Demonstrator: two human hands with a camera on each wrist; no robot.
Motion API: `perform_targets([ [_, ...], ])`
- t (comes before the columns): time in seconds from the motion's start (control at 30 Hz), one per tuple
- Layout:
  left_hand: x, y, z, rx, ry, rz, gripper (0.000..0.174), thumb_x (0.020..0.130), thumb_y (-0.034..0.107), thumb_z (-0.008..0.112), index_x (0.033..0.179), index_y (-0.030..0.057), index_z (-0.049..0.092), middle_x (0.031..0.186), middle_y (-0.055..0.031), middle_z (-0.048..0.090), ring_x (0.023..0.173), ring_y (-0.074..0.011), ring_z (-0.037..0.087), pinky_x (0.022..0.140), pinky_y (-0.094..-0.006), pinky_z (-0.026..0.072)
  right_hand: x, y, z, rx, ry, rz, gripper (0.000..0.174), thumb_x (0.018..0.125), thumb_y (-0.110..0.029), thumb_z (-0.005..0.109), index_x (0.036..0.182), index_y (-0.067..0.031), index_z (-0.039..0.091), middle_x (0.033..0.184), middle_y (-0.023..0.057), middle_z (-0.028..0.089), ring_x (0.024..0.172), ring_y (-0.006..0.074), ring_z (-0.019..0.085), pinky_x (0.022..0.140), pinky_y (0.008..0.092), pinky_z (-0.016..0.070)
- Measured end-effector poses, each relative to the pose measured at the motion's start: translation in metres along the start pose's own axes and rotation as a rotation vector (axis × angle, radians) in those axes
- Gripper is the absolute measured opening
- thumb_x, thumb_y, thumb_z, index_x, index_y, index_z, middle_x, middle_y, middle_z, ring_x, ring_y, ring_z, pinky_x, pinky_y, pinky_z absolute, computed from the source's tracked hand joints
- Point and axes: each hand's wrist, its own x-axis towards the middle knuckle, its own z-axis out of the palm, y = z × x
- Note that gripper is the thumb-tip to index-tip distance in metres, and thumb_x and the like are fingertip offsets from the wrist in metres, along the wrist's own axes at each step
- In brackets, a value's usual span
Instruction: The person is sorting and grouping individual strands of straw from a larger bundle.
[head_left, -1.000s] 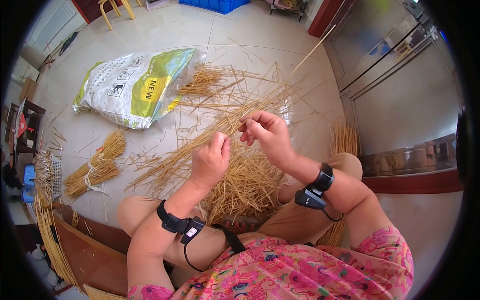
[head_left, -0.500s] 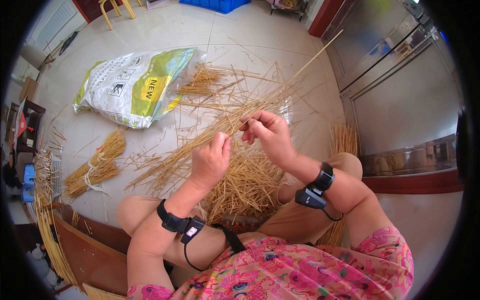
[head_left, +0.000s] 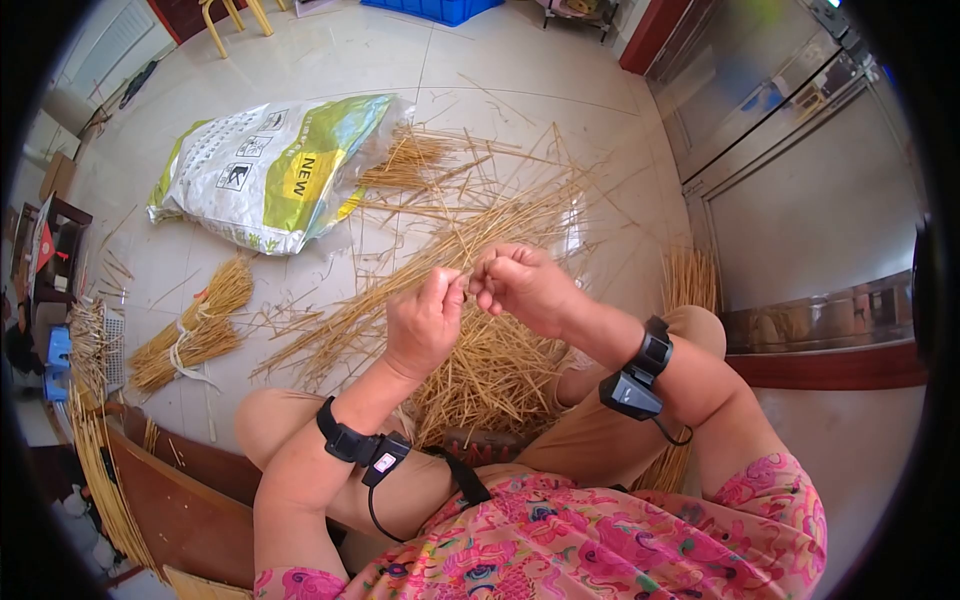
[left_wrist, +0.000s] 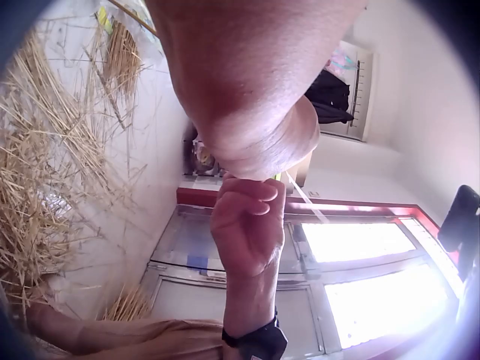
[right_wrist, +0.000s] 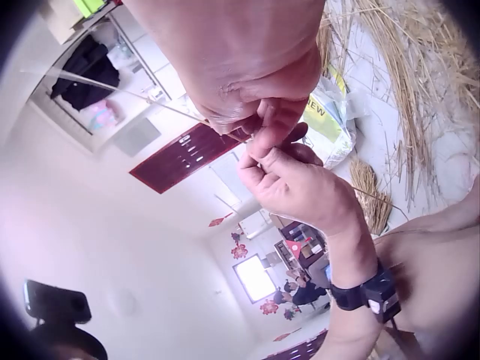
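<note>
In the head view my left hand (head_left: 422, 318) and right hand (head_left: 528, 287) meet in front of me, fingertips almost together, above a heap of straw (head_left: 490, 375). A single long straw stalk (right_wrist: 169, 105) runs between them in the right wrist view. My left hand grips it with curled fingers, and a thin end pokes out behind that hand. Thumb and fingers of my right hand pinch the stalk right beside the left fingertips. Its long part slants away past the right hand. Where the fingers close on it, the stalk is mostly hidden.
A white and green plastic bag (head_left: 240, 175) with straw spilling from its mouth lies on the floor ahead. Left of the heap is a tied straw bundle (head_left: 195, 325). More straw (head_left: 690, 280) stands by the metal door (head_left: 810, 210) on the right.
My right hand has come down and left, close to the left hand. The long stalk that slanted to the upper right no longer shows in the head view. The left hand stays put.
</note>
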Motion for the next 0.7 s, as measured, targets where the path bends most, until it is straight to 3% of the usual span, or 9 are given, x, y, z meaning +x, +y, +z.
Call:
perform_targets([
  [0.07,-0.001,-0.001,0.001,-0.026,0.0,-0.038,0.006,0.087,0.01,0.057,0.085,0.0064,0.052,0.061,-0.0087,0.058,0.051,-0.0262,0.058,0.045,-0.036,0.0427,0.0,0.004,-0.001,-0.112,-0.02,0.047,0.015,0.089,-0.013,0.052,0.082,-0.0011,0.059,0.075,0.0069,0.062,0.06,0.0114,0.06,0.052,0.0226,0.0476],
  [0.2,0.003,-0.005,0.0,-0.054,-0.026,-0.079,0.006,0.087,0.01,0.057,0.086,0.007,0.052,0.059,-0.0075,0.057,0.049,-0.0256,0.057,0.044,-0.0356,0.0422,-0.011,-0.016,0.016,-0.746,-0.083,0.268,0.031,0.086,-0.023,0.063,0.065,-0.0004,0.06,0.061,0.0049,0.062,0.046,0.0106,0.056,0.042,0.0233,0.044],
  [0.3,0.004,-0.006,0.0,-0.007,-0.024,-0.052,0.006,0.087,0.01,0.057,0.086,0.0073,0.052,0.058,-0.0069,0.057,0.048,-0.0252,0.057,0.043,-0.0355,0.0417,-0.005,-0.011,0.009,-0.835,0.067,-0.021,0.024,0.085,-0.02,0.065,0.072,-0.0008,0.06,0.064,0.0037,0.061,0.052,0.0085,0.057,0.046,0.0217,0.0443],
  [0.4,0.001,-0.007,0.001,0.016,-0.031,-0.054,0.007,0.086,0.01,0.058,0.085,0.0076,0.052,0.056,-0.0067,0.056,0.048,-0.0252,0.056,0.043,-0.0356,0.0414,-0.002,-0.013,0.012,-0.408,0.107,-0.284,0.016,0.085,-0.016,0.065,0.08,-0.0008,0.06,0.067,0.0027,0.06,0.059,0.0074,0.058,0.051,0.021,0.045],
  [0.5,0.001,-0.006,0.002,0.02,-0.044,-0.063,0.007,0.086,0.01,0.058,0.084,0.0077,0.051,0.055,-0.0066,0.055,0.047,-0.0252,0.056,0.043,-0.0357,0.0411,-0.002,-0.015,0.004,-0.401,0.09,-0.321,0.01,0.086,-0.008,0.06,0.09,0.0009,0.06,0.08,0.005,0.062,0.065,0.0086,0.058,0.056,0.0218,0.0478],
  [0.7,0.001,-0.005,0.002,0.019,-0.058,-0.058,0.007,0.086,0.01,0.058,0.083,0.0078,0.051,0.054,-0.0067,0.054,0.047,-0.0249,0.056,0.042,-0.0358,0.0408,-0.004,-0.016,0.008,-0.334,0.081,-0.352,0.009,0.087,-0.006,0.056,0.086,0.0022,0.058,0.084,0.0098,0.064,0.068,0.0121,0.062,0.058,0.0234,0.0494],
])
